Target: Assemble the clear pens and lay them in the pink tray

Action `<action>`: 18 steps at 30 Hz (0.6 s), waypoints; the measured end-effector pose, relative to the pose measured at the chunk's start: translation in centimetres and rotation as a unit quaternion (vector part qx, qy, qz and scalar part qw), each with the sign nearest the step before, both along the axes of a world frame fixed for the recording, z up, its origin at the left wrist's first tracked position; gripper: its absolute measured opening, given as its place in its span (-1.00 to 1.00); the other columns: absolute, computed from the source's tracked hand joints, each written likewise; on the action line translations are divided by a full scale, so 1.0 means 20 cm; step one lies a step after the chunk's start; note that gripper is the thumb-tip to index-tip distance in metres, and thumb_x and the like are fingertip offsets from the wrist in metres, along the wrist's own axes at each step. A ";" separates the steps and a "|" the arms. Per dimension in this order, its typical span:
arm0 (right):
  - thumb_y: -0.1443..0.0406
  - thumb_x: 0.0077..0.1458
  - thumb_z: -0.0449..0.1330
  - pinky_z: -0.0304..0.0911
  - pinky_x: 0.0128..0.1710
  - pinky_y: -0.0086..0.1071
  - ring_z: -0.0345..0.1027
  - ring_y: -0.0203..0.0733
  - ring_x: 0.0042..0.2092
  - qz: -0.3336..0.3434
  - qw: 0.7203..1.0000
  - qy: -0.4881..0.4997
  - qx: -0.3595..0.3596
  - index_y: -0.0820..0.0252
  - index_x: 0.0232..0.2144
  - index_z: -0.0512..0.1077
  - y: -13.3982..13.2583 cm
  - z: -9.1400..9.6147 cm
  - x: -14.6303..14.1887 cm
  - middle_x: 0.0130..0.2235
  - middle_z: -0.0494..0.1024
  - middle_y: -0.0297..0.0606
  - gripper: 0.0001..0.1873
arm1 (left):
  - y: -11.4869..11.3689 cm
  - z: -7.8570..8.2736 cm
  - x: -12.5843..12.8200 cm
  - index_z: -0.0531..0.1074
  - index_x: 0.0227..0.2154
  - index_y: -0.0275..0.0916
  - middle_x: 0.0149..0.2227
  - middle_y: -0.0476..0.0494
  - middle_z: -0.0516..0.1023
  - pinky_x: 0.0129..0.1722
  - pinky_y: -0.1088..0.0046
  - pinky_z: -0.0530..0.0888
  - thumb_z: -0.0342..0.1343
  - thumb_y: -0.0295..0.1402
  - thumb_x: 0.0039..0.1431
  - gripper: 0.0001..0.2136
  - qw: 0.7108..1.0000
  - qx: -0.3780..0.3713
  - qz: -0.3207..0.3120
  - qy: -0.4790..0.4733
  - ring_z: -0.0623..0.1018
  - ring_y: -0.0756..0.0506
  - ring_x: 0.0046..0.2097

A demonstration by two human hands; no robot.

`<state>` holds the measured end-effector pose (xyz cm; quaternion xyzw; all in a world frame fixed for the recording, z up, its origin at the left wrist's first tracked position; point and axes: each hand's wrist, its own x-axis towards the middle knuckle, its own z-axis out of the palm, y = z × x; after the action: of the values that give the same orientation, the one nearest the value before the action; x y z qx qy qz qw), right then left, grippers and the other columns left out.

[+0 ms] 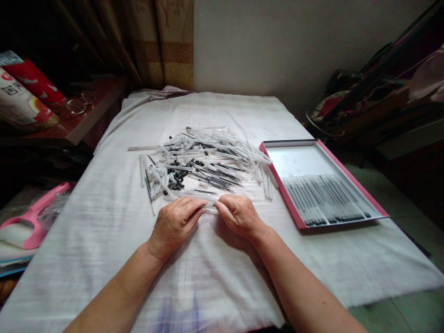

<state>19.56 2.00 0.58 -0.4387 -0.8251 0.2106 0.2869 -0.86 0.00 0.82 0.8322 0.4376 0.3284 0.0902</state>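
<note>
Between our fingertips a clear tube, mostly hidden and blurred, is pinched by our left hand and right hand. At three o'clock the pink tray holds a row of pens.

The heap of pen parts lies on the counter, about its middle. Just right of the heap a tray rests on the counter, with a row of pens in its near half. In front of the heap, at its near edge, the left hand and right hand lie side by side, a tube between their fingers. Left of the heap, off the counter, a shelf bears spectacles and packets. Behind the heap hangs a curtain.
</note>
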 end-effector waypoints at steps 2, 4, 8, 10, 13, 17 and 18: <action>0.23 0.21 0.05 0.08 -0.41 -0.41 0.23 -0.29 -0.47 -0.005 1.000 0.024 -0.018 0.15 -0.46 0.36 0.00 0.00 0.01 -0.50 0.42 -0.32 -0.78 | 0.00 0.00 0.00 0.51 -0.15 -0.19 -0.23 -0.13 0.63 -0.17 0.40 0.51 0.05 -0.35 0.28 -0.82 1.000 -0.003 0.003 -0.001 0.60 -0.08 -0.21; 0.26 0.17 0.11 0.14 -0.37 -0.42 0.28 -0.29 -0.43 -0.002 0.998 0.056 -0.035 0.15 -0.28 0.39 -0.01 0.00 0.02 -0.40 0.48 -0.30 -0.90 | 0.00 0.01 0.00 0.52 -0.15 -0.19 -0.23 -0.13 0.63 -0.16 0.40 0.51 0.05 -0.35 0.28 -0.82 1.000 -0.006 0.006 -0.001 0.60 -0.09 -0.20; 0.30 0.18 0.09 0.17 -0.35 -0.42 0.30 -0.29 -0.41 0.014 0.997 0.066 -0.034 0.13 -0.26 0.39 -0.01 0.00 0.02 -0.38 0.49 -0.30 -0.91 | 0.01 0.01 0.00 0.51 -0.15 -0.20 -0.23 -0.13 0.63 -0.17 0.40 0.51 0.05 -0.35 0.28 -0.83 1.000 0.000 0.006 0.004 0.60 -0.10 -0.21; 0.29 0.20 0.07 0.16 -0.35 -0.41 0.29 -0.28 -0.41 0.016 0.998 0.052 -0.025 0.15 -0.32 0.39 0.00 0.01 0.02 -0.41 0.48 -0.29 -0.89 | 0.00 0.01 0.00 0.50 -0.15 -0.20 -0.23 -0.13 0.63 -0.17 0.40 0.51 0.05 -0.35 0.28 -0.83 1.000 0.004 0.005 0.007 0.60 -0.10 -0.21; 0.26 0.21 0.06 0.15 -0.36 -0.41 0.29 -0.28 -0.41 0.016 0.999 0.032 -0.017 0.16 -0.39 0.38 0.00 0.01 0.01 -0.44 0.46 -0.29 -0.84 | 0.00 0.01 0.00 0.50 -0.15 -0.21 -0.23 -0.13 0.63 -0.17 0.40 0.51 0.04 -0.35 0.28 -0.83 1.000 0.004 0.002 0.010 0.60 -0.09 -0.21; 0.28 0.17 0.12 0.16 -0.40 -0.46 0.29 -0.32 -0.45 0.012 0.998 0.056 -0.027 0.16 -0.27 0.38 -0.01 0.01 0.01 -0.41 0.48 -0.33 -0.92 | 0.00 0.00 0.00 0.50 -0.15 -0.22 -0.22 -0.13 0.63 -0.17 0.40 0.51 0.04 -0.36 0.28 -0.83 1.000 0.001 0.001 0.008 0.60 -0.09 -0.20; 0.30 0.18 0.11 0.17 -0.40 -0.46 0.29 -0.33 -0.44 0.017 0.998 0.063 -0.023 0.16 -0.25 0.38 -0.01 0.01 0.01 -0.40 0.48 -0.33 -0.91 | 0.00 0.00 0.00 0.50 -0.15 -0.22 -0.22 -0.14 0.63 -0.16 0.40 0.51 0.05 -0.36 0.28 -0.82 1.000 0.002 0.002 0.007 0.60 -0.09 -0.20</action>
<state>19.86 1.86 0.70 -0.4170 -0.8075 0.2620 0.3246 -0.96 0.08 0.82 0.8338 0.4394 0.3234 0.0844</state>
